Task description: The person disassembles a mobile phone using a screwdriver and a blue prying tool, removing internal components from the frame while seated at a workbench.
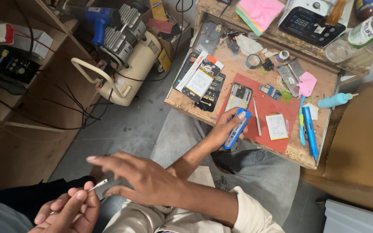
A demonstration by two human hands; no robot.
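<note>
My left hand (223, 129) is shut on a blue handheld tool (237, 128) at the near edge of the red work mat (268, 108). Just beyond it on the mat lies an opened phone (238, 96). My right hand (141, 177) is open with fingers spread, reaching left across my lap. It hovers just above another person's hand (67, 209) at the bottom left, which pinches a small metal-tipped piece (99, 184). The two hands are close but not touching.
On the wooden bench (186, 102) lie a slim metal pry tool (257, 123), a white battery (277, 126), blue pens (309, 129), a light blue bottle (335, 100), a tape roll (252, 61) and packaged phone parts (201, 82). A cream air compressor (130, 69) stands on the floor to the left.
</note>
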